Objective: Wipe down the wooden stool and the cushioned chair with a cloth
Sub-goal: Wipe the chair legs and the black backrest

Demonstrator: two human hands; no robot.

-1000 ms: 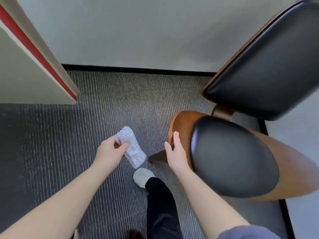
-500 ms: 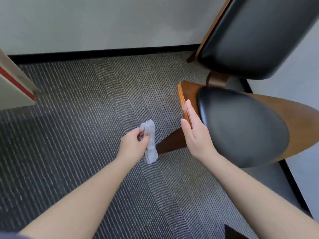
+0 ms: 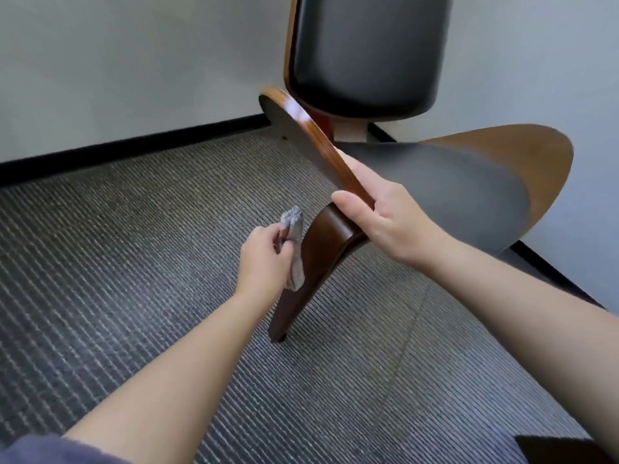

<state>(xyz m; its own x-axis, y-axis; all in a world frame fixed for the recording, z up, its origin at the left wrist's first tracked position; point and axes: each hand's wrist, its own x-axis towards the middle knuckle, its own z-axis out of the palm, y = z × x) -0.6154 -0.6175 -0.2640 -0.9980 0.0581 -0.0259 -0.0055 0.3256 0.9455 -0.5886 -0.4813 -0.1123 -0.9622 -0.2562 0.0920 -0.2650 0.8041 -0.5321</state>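
Note:
The cushioned chair (image 3: 522,155) stands at the right, with a curved brown wooden seat shell, a black seat cushion (image 3: 452,185) and a black backrest (image 3: 365,51). My right hand (image 3: 378,216) grips the left wooden edge of the seat, thumb under and fingers on top. My left hand (image 3: 268,259) holds a crumpled grey-white cloth (image 3: 294,249) pressed against the dark wooden front leg (image 3: 315,262), just below the seat. No wooden stool is in view.
Grey ribbed carpet (image 3: 134,262) covers the floor. A white wall with a black baseboard (image 3: 134,142) runs behind the chair, and another wall and baseboard close off the right side. A dark object (image 3: 569,450) sits at the bottom right corner.
The view dropped lower and closer to the chair. My right hand went from resting flat against the seat edge to gripping it. My left hand brought the cloth rightward onto the front leg.

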